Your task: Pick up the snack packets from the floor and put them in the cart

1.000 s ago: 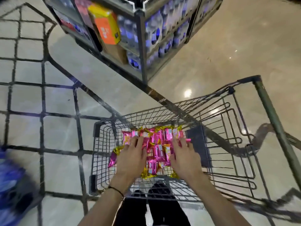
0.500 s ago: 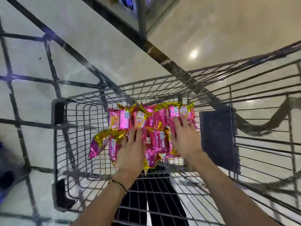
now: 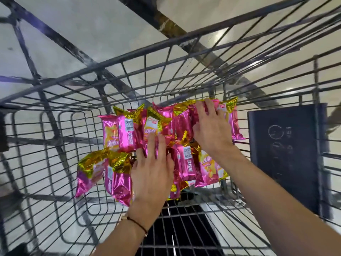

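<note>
Your left hand and right hand lie flat, fingers spread, gripping nothing, pressed on the crinkly pink-and-gold foil snack packets heaped mid-frame inside the grey wire cart. At right, a dark flat panel stands against the mesh; glossy pale floor with dark lines shows through.
</note>
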A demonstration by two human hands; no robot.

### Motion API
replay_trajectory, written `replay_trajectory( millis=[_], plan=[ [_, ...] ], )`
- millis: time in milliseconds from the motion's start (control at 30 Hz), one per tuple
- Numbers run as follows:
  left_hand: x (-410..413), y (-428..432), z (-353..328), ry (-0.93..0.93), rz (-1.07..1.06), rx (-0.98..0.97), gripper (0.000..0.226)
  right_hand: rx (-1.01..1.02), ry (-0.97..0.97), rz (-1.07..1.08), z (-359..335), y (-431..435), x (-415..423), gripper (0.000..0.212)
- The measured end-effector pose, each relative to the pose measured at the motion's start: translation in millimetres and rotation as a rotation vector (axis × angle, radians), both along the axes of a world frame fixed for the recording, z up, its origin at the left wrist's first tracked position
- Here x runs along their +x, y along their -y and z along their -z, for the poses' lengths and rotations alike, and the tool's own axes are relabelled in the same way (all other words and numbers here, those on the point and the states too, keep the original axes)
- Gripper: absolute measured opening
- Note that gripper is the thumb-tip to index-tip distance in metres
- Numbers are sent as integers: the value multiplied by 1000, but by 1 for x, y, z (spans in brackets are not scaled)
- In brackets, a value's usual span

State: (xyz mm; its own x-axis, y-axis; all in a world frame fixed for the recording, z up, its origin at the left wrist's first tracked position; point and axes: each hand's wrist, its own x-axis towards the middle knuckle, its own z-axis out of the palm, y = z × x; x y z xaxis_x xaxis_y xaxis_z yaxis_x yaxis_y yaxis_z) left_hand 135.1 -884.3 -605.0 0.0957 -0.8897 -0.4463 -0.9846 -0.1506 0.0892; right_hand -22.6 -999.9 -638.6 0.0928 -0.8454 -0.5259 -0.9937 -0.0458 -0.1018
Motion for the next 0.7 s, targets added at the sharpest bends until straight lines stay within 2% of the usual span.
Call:
replay_trajectory(
  millis=[233, 367, 533, 700],
  plan=[
    [0, 0, -11, -2, -19, 26, 65, -25, 39, 25, -19, -4, -9, 71],
    [8, -2, -29, -3, 102, 121, 70, -41, 25, -1, -52, -13, -19, 69],
    [15, 5, -101, -16, 17, 44, 62, -65, 31, -19, -118, -30, -19, 66],
    [46, 5, -171, -70, -24, -48, 59, -142, 116, -47, -208, -62, -4, 54]
  ],
)
